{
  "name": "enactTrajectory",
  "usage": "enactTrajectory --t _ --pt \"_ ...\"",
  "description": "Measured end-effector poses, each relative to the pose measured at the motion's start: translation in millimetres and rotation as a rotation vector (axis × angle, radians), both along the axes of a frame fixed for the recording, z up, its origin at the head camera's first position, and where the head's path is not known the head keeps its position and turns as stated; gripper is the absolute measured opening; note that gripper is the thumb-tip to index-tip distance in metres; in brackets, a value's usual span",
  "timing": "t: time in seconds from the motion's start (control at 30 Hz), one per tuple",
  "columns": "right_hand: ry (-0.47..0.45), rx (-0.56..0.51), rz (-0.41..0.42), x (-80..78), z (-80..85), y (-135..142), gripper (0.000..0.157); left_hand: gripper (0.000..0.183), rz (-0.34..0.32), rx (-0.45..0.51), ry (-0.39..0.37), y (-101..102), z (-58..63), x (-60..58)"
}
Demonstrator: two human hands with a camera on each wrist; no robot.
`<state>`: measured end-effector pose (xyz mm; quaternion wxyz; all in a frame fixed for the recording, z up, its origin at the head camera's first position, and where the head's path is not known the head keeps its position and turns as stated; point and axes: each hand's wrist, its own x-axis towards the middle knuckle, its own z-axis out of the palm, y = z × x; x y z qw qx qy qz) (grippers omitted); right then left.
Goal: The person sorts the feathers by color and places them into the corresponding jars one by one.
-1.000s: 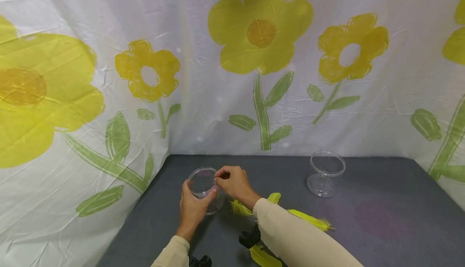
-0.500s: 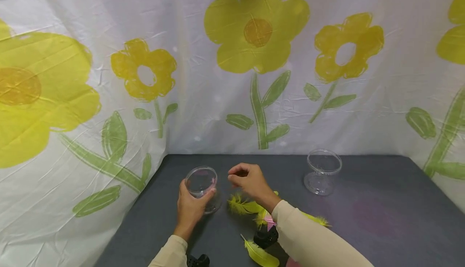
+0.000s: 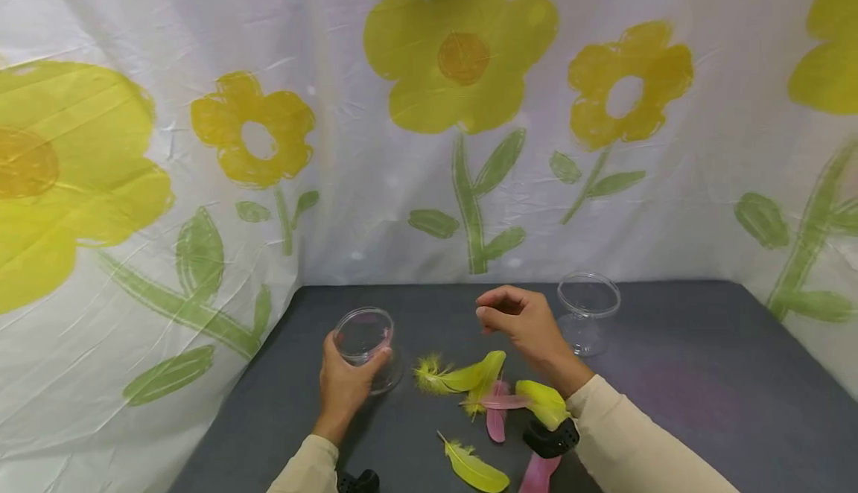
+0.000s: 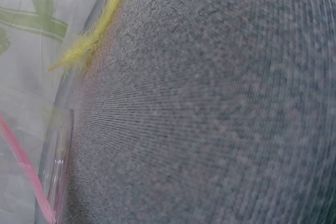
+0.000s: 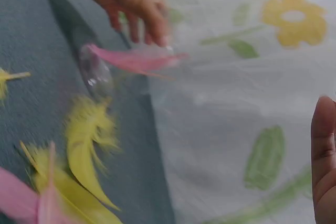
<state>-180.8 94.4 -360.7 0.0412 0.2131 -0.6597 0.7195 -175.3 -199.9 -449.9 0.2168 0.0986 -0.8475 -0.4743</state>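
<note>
My left hand [image 3: 345,385] grips a clear footed cup [image 3: 362,340], with thumb and fingers around its bowl. Inside the cup is a pink feather [image 5: 136,62], faintly visible from the head and clearer in the right wrist view. The left wrist view shows its pink shaft [image 4: 23,163] through the clear wall. My right hand [image 3: 529,329] is raised over the table, fingers loosely bent, nothing visible between thumb and fingertips. Below it lie yellow feathers [image 3: 482,377] and crossed pink feathers [image 3: 497,415].
A second clear footed cup [image 3: 588,314] stands behind my right hand. One yellow feather [image 3: 472,469] lies apart at the front, and another pink feather [image 3: 538,472] is partly covered by the black wrist camera [image 3: 551,437]. A flowered cloth [image 3: 375,180] hangs behind the dark table [image 3: 637,441].
My right hand has moved away from the left cup's rim, rightward over the table, uncovering more of the feathers. The left hand keeps its hold on the cup.
</note>
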Motion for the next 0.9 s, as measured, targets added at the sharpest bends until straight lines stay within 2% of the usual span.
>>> enactTrajectory --t 0.2,0.37,0.47,0.67,0.9 --pt "0.073 -0.021 -0.030 15.5 8.2 34.6 0.014 0.104 -0.003 0.006 -0.005 -0.8 -0.6 2.4" --pt "0.095 0.021 -0.052 30.3 7.1 62.5 0.012 0.104 -0.013 0.009 0.000 0.2 0.0 1.3" --pt "0.062 0.068 -0.077 36.9 -2.2 75.8 0.012 0.104 -0.009 0.009 -0.001 0.1 1.2 0.6" --pt "-0.076 0.131 -0.144 45.0 -31.6 94.4 0.019 0.107 -0.016 0.015 -0.023 0.2 2.2 0.2" --pt "-0.135 0.126 -0.109 49.4 -60.2 104.2 0.017 0.107 -0.013 0.018 -0.029 1.6 2.0 1.6"
